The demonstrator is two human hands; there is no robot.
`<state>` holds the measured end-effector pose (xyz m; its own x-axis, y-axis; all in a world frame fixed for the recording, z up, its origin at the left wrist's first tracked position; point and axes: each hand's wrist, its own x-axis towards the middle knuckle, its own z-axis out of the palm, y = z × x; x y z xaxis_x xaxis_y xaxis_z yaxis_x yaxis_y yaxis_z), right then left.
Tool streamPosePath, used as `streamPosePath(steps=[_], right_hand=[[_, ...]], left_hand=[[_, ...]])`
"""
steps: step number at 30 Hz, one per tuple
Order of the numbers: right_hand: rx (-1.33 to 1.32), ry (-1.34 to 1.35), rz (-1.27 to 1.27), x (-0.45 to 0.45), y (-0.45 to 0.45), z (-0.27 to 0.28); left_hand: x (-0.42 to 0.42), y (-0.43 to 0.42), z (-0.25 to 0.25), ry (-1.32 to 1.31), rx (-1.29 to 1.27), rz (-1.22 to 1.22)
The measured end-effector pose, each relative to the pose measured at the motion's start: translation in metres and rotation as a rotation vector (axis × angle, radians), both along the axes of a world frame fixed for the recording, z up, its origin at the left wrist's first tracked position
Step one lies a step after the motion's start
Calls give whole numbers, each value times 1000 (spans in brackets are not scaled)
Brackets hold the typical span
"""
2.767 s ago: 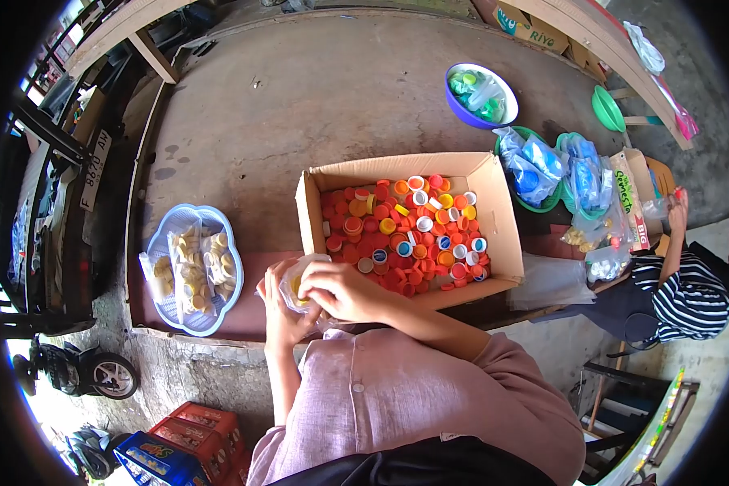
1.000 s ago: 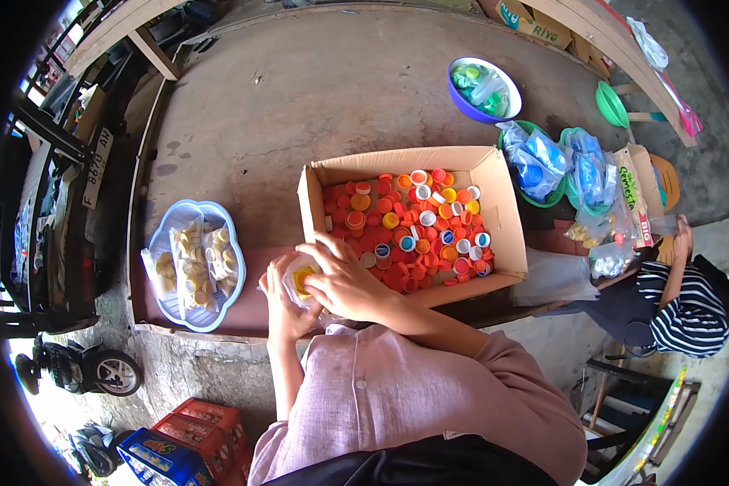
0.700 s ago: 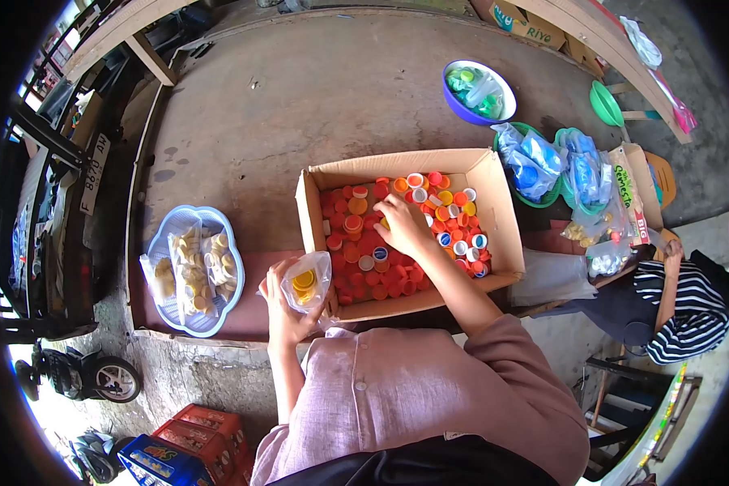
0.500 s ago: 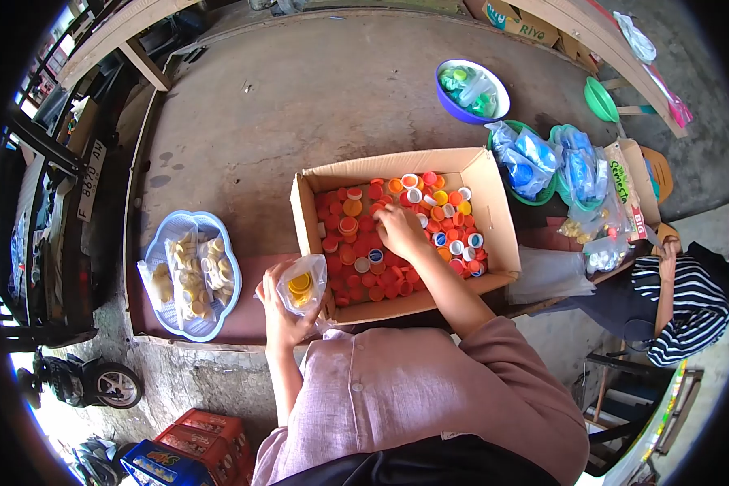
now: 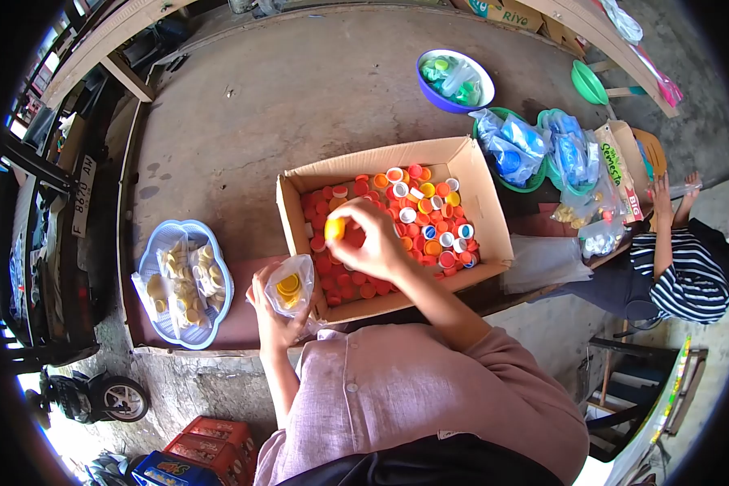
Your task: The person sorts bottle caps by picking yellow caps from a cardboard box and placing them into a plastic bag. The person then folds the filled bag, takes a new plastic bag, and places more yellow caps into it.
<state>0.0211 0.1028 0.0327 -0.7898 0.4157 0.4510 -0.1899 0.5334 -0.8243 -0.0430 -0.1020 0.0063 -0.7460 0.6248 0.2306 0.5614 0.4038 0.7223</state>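
Observation:
A yellow bottle cap (image 5: 334,229) is pinched between the thumb and fingers of my right hand (image 5: 370,237), raised over the left part of a cardboard box (image 5: 381,161). Inside that box lie many bottle caps (image 5: 397,235), mostly red and orange, with some white, yellow and blue ones. My left hand (image 5: 272,317) grips a clear plastic bag (image 5: 303,271) in front of the box's near left corner. Yellow caps (image 5: 288,289) show through the bag's mouth, which faces up.
Left of the box, a light-blue basket (image 5: 229,304) holds bags of pale caps. To the right stand a purple bowl (image 5: 432,99), green baskets (image 5: 528,188) with bagged blue caps, and a stack of plastic sheets or bags (image 5: 543,263). Another person (image 5: 676,263) sits at the right.
My right hand has lifted out of the caps and moved left toward the bag, now with a yellow cap. The other person's hands have moved up and apart.

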Motion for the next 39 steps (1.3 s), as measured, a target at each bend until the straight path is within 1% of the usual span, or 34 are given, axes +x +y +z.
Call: streamPosePath(steps=[1,2,3,5,6,7,9,10,11,12,13,14,15,18,20,21,23,24,25,26,27,29,31,33,34,35,37,39], right_hand=[[-155,16,98,1,-18,15],[-125,73,188,-1,-30,10],[-42,3,276,1,-40,11],[341,-48,273,3,-49,3],[348,17,274,2,-42,3],[292,-21,231,3,-32,7],[273,-82,93,4,11,3],[248,-125,-60,7,39,-11],[227,-357,-178,13,70,-20],[361,-331,-310,19,107,-56],[568,-628,-343,31,127,-53],[665,-701,-350,39,143,-69],[626,-809,-291,46,152,-75],[627,-816,-248,52,167,-89],[447,-990,-204,51,168,-78],[446,-990,-204,52,165,-78],[438,-463,-417,52,153,-73],[418,-279,-396,48,142,-67],[348,-164,-320,39,120,-46],[37,-92,-165,29,91,-30],[93,-63,-43,22,63,-9],[159,36,174,7,13,9],[205,-29,286,-3,-28,8],[372,-208,263,-8,-54,-13],[457,-207,261,-10,-57,-13],[458,-205,257,-9,-52,-12],[213,-84,285,-3,-26,-5],[112,-169,96,8,20,-10]], left_hand=[[-1,0,0,4,9,-3],[-1,-1,-1,4,6,-7],[-2,-1,-1,1,10,-20],[-2,-2,-1,-1,13,-37],[-2,-2,0,-7,8,-27],[-2,-2,0,-15,5,-16],[0,-2,0,-2,-7,-9],[0,-2,0,17,-16,-2],[-1,-2,0,36,-24,6],[-1,-2,1,35,-22,8],[-1,-1,3,15,-24,2],[-1,-1,3,-6,-28,-5],[-2,0,3,-7,-25,-2],[-1,-1,3,-19,-32,5],[-1,0,4,-9,-46,12],[-1,-1,4,-9,-46,12],[-2,-1,2,0,-26,-7],[-1,0,2,1,-24,-6],[-1,0,2,2,-25,-2],[0,1,2,4,-27,0],[0,2,3,5,-28,-4],[0,3,5,15,-33,-2],[0,3,3,13,-26,-12],[0,1,3,13,-16,-19],[0,0,4,24,-25,-33],[-1,0,5,32,-35,-45],[0,0,3,10,-19,-38],[1,0,3,-23,-24,3]])
